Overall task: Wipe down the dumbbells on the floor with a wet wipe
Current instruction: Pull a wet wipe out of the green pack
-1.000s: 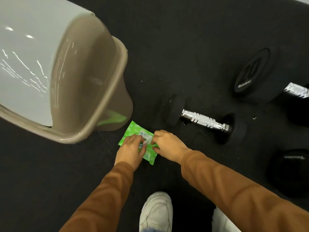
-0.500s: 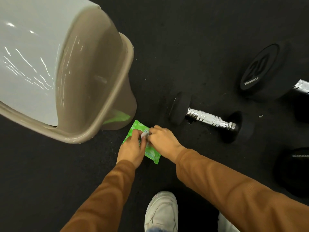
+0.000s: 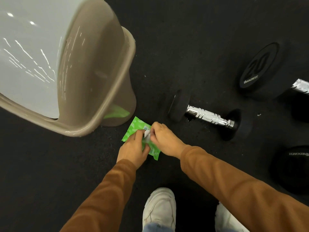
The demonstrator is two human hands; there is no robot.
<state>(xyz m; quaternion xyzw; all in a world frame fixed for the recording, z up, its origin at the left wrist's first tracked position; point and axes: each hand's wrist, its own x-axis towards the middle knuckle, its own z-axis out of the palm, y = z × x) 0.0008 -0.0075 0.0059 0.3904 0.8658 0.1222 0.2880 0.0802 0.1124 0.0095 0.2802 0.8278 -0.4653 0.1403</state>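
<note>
A green wet-wipe pack (image 3: 133, 129) lies on the black floor beside the bin's base. My left hand (image 3: 133, 148) presses down on the pack, fingers spread over its near half. My right hand (image 3: 164, 139) pinches a small white flap (image 3: 147, 133) at the pack's top and holds it lifted. A small black dumbbell (image 3: 207, 117) with a chrome handle lies to the right of my hands. A large dumbbell marked 20 (image 3: 260, 69) sits at the far right, partly cut off by the frame edge.
A tall beige bin (image 3: 100, 77) with a pale lid stands at the left, close to the pack. Another black dumbbell head (image 3: 294, 166) lies at the right edge. My white shoes (image 3: 159, 210) stand on the floor below my arms.
My right hand has caught the white flap on the pack and raised it. My left hand has stayed pressed on the pack. The camera has drifted slightly.
</note>
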